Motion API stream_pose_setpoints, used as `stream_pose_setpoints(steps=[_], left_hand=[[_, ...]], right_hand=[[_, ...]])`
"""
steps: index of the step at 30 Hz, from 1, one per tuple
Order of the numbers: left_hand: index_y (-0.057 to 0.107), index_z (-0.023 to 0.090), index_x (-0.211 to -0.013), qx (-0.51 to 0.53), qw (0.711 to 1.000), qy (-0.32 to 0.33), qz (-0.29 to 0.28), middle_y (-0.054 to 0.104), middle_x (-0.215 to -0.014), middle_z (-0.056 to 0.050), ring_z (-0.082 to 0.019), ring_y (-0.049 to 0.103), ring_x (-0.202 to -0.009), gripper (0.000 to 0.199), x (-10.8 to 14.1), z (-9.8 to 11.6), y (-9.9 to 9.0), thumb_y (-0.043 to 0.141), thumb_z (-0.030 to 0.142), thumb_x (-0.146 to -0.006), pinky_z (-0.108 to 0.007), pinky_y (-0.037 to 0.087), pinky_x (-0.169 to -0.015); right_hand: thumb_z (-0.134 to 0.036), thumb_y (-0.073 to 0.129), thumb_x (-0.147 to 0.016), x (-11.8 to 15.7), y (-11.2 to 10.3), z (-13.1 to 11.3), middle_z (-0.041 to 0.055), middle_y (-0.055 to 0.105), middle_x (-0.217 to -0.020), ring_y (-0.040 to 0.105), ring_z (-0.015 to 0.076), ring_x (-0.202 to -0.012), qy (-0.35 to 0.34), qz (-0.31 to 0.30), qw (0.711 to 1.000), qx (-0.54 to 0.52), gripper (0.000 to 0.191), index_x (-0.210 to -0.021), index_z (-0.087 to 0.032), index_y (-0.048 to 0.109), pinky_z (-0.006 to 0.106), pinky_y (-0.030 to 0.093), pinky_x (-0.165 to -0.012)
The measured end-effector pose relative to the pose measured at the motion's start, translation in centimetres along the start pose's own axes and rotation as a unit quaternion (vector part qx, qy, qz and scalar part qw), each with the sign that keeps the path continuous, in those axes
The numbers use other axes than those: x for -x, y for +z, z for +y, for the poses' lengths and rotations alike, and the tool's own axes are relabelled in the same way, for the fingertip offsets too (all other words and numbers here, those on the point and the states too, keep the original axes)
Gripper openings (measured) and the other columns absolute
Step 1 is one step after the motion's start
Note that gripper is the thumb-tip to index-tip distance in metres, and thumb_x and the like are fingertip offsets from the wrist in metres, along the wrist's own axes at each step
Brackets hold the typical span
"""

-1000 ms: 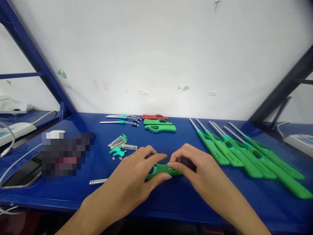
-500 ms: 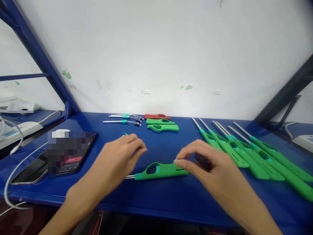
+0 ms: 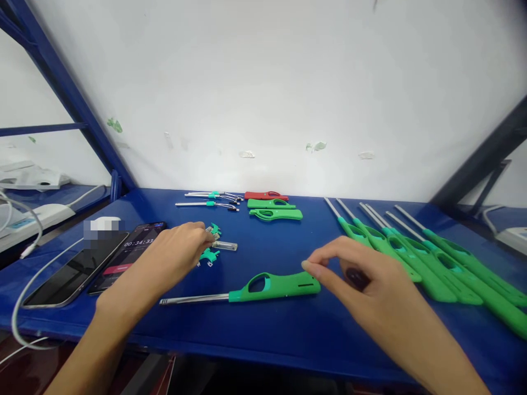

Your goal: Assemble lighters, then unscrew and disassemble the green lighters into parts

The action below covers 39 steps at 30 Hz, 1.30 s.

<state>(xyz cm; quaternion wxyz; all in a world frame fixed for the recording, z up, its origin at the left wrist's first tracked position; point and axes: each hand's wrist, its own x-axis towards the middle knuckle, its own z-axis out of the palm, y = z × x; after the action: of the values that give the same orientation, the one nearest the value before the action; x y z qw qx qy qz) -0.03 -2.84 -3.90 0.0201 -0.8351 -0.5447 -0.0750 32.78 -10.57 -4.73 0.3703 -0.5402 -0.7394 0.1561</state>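
Note:
My left hand [image 3: 185, 244] reaches down with curled fingers, its fingertips closed at the near end of a clear fuel tank [image 3: 226, 246]. Teal trigger pieces [image 3: 209, 255] lie around those fingertips, partly covered by the hand. An assembled green gas lighter [image 3: 272, 287] with a metal barrel lies flat between my hands. Just beyond its handle end hovers my right hand [image 3: 362, 269], thumb and forefinger pinched together. A dark, round-ended tool handle [image 3: 357, 278] is tucked in its curled fingers; most of it is hidden.
Several green lighters [image 3: 428, 263] lie fanned out on the right. Toward the wall are green shells [image 3: 275, 214], a red shell [image 3: 266, 195] and metal barrels with wires [image 3: 193, 204]. Two phones [image 3: 78, 274] and a white cable [image 3: 18, 307] lie left on the blue table [image 3: 263, 334].
My left hand has moved left and away from me to the small parts, uncovering the lighter's barrel. My right hand has shifted slightly right, off the lighter's handle end.

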Motion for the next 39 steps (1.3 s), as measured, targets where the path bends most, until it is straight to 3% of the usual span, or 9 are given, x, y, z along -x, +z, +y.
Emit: stream_pose_setpoints(steps=[3,8,15,19,24,26,32,35,39], left_hand=[[0.082,0.026,-0.112,0.033,0.999,0.020,-0.037,0.075,-0.101,-0.008,-0.028,0.071,-0.089,0.037,0.6,1.2,-0.5,0.046,0.033,-0.108,-0.037,0.044,-0.073],[0.077,0.039,-0.110,0.115,0.984,0.062,-0.121,0.078,-0.108,0.004,-0.022,0.072,-0.101,0.022,2.9,3.6,-0.8,0.062,0.055,-0.107,-0.032,0.047,-0.084],[0.065,0.031,-0.106,0.170,0.964,0.066,-0.194,0.072,-0.111,0.005,-0.020,0.069,-0.099,0.006,3.8,4.4,0.7,0.071,0.031,-0.104,-0.032,0.043,-0.077],[0.061,0.027,-0.105,0.143,0.975,0.078,-0.153,0.070,-0.103,0.001,-0.023,0.064,-0.091,0.014,3.6,4.5,0.8,0.049,0.024,-0.113,-0.038,0.038,-0.077],[0.059,0.031,-0.128,0.107,0.986,0.118,-0.057,0.065,-0.132,-0.004,-0.030,0.059,-0.119,0.017,3.3,5.6,0.8,0.046,0.032,-0.116,-0.046,0.037,-0.102],[0.060,0.029,-0.126,0.089,0.986,0.138,-0.033,0.065,-0.126,-0.006,-0.031,0.060,-0.114,0.018,2.9,6.4,0.8,0.045,0.030,-0.115,-0.047,0.038,-0.099],[0.060,0.024,-0.104,0.110,0.982,0.143,-0.062,0.067,-0.103,-0.004,-0.025,0.061,-0.085,0.024,2.0,8.2,0.0,0.039,0.013,-0.110,-0.040,0.037,-0.074],[0.056,0.025,-0.094,0.139,0.977,0.144,-0.080,0.068,-0.091,0.000,-0.021,0.063,-0.078,0.028,2.1,7.9,-0.7,0.037,0.019,-0.113,-0.037,0.039,-0.071],[0.061,0.026,-0.099,0.171,0.972,0.140,-0.075,0.072,-0.095,0.001,-0.021,0.067,-0.087,0.034,2.4,7.0,-1.1,0.034,0.034,-0.119,-0.035,0.043,-0.076]], right_hand=[[-0.046,0.073,-0.100,-0.1,0.9,0.5,-0.0018,0.076,-0.122,0.073,0.0200,-0.091,0.042,-0.082,0.994,0.056,0.015,-0.108,-0.036,0.081,0.035,0.057,-0.081],[-0.031,0.095,-0.081,-0.5,2.2,0.9,0.0020,0.074,-0.137,0.077,0.0313,-0.105,0.076,-0.182,0.975,0.103,0.054,-0.132,-0.036,0.078,0.051,0.056,-0.102],[-0.025,0.084,-0.092,-0.9,2.0,1.2,0.0016,0.075,-0.128,0.077,0.0280,-0.107,0.060,-0.223,0.967,0.110,0.037,-0.128,-0.035,0.079,0.044,0.054,-0.102],[-0.036,0.082,-0.094,-0.5,1.2,1.6,0.0010,0.075,-0.118,0.076,0.0268,-0.098,0.049,-0.208,0.971,0.103,0.023,-0.117,-0.032,0.080,0.044,0.054,-0.095],[-0.047,0.078,-0.095,-0.1,-0.3,1.9,-0.0012,0.080,-0.102,0.075,0.0268,-0.090,0.054,-0.158,0.981,0.102,0.020,-0.111,-0.034,0.077,0.041,0.053,-0.080],[-0.047,0.079,-0.094,-0.1,-1.0,2.1,-0.0021,0.082,-0.101,0.076,0.0263,-0.088,0.055,-0.135,0.984,0.100,0.022,-0.112,-0.035,0.077,0.038,0.053,-0.075],[-0.043,0.089,-0.085,-0.1,-2.1,2.2,-0.0098,0.085,-0.103,0.080,0.0222,-0.085,0.041,-0.064,0.993,0.095,0.022,-0.106,-0.042,0.083,0.033,0.054,-0.070],[-0.036,0.089,-0.085,0.3,-2.1,1.9,-0.0121,0.085,-0.094,0.078,0.0201,-0.074,0.023,-0.013,0.994,0.102,0.019,-0.101,-0.043,0.083,0.034,0.051,-0.068],[-0.026,0.072,-0.094,0.7,-2.7,2.0,-0.0098,0.085,-0.107,0.081,0.0212,-0.085,-0.021,0.037,0.995,0.092,0.024,-0.111,-0.041,0.080,0.034,0.054,-0.074]])
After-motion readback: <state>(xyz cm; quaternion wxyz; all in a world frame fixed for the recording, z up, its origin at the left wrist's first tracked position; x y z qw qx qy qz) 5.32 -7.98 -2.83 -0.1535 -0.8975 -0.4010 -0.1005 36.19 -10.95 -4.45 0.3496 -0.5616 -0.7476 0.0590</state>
